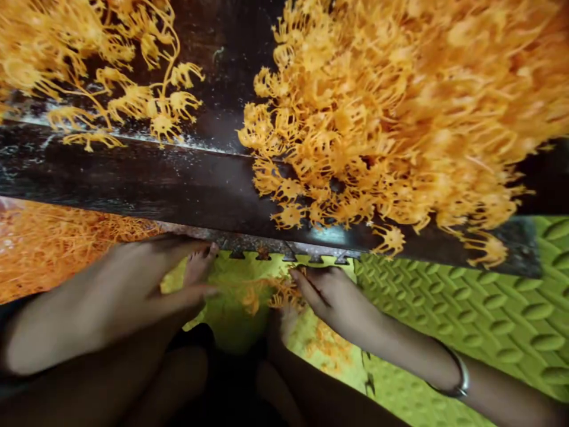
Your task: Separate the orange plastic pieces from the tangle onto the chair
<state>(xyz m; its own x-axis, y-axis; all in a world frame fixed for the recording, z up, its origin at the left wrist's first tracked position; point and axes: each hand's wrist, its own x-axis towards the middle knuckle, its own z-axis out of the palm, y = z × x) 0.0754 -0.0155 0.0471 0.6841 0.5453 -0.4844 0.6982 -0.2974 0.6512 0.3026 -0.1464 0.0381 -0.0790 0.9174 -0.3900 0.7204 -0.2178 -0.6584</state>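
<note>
Well, both hands were down low, just past the edge of the dark table (111,172) and over the person's legs. The left hand (133,279) was blurry. Its thumb stood apart from its fingers, with a wide gap between, and I saw nothing in it. The right hand (333,296) was narrow, with its fingers bent and its tips pinching a small orange bunch (287,290). That bunch hung over the green mat (444,308), right above one bare foot (288,323). More orange bits (329,344) lay on the mat near that foot. A shiny bracelet (463,373) went around the right wrist.

Up on the table sat a big orange pile (400,118), made of lots of little pieces with thin, curly legs. It was on the right side, and a few pieces poked over the edge. A smaller pile (89,65) lay on the left, with a bare dark strip between the two. White dust (200,145) was sprinkled along the wood. Down past the table's edge, beside the left hand, was another orange heap (66,249), more stringy looking.
</note>
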